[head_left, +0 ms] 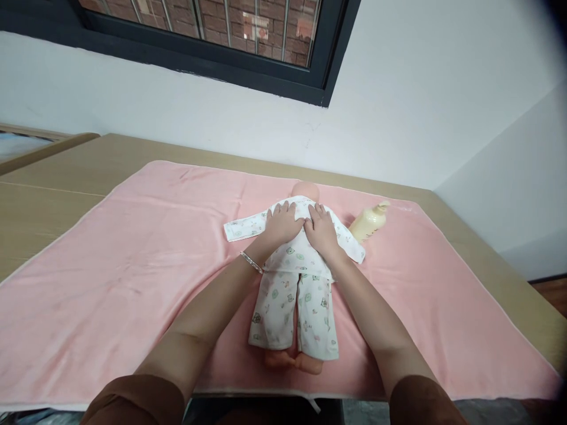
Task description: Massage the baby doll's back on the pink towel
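Note:
A baby doll [290, 260] in white patterned pyjamas lies stretched out in the middle of a pink blanket [133, 248], its head away from me and its feet toward me. My left hand [283, 224] rests flat on the upper left of its torso, fingers spread. On the upper right of the torso lies my right hand [321, 230], also flat, with the thumbs of both hands close together. The doll's sleeves reach out to both sides. Just beyond its right sleeve, a pale yellow pump bottle [370, 221] leans or lies on the blanket.
The blanket covers much of a wooden table [128, 150], which stands against a white wall [248, 127]. Above it is a dark-framed window [325, 88] with bars. A wooden rail [48, 150] is at the far left.

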### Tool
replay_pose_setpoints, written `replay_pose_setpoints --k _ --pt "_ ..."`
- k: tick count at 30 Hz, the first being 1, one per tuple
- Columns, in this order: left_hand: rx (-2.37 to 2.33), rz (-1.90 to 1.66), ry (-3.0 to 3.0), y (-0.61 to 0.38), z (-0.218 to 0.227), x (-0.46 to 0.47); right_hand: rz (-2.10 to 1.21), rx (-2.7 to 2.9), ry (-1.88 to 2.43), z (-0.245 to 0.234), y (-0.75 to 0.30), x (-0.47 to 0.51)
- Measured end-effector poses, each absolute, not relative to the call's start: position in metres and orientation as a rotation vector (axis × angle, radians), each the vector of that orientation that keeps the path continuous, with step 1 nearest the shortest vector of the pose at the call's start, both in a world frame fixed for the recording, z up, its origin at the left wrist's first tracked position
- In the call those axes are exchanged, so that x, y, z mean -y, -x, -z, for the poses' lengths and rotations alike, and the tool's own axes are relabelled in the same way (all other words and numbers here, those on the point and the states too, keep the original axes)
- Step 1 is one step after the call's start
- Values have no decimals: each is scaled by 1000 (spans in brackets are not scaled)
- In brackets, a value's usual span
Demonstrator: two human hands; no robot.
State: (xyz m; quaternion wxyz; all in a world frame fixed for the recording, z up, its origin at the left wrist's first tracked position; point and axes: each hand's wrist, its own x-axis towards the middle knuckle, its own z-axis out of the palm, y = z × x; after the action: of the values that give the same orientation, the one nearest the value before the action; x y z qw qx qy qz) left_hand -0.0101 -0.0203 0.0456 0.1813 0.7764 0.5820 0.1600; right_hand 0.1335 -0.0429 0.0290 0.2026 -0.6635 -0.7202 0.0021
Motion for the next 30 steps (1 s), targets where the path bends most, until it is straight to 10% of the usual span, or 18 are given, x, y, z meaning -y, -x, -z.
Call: replay_pose_setpoints --k 30 --pt "-1777 -749 -2156 -5 -22 24 -103 1938 1810 -23 -133 44"
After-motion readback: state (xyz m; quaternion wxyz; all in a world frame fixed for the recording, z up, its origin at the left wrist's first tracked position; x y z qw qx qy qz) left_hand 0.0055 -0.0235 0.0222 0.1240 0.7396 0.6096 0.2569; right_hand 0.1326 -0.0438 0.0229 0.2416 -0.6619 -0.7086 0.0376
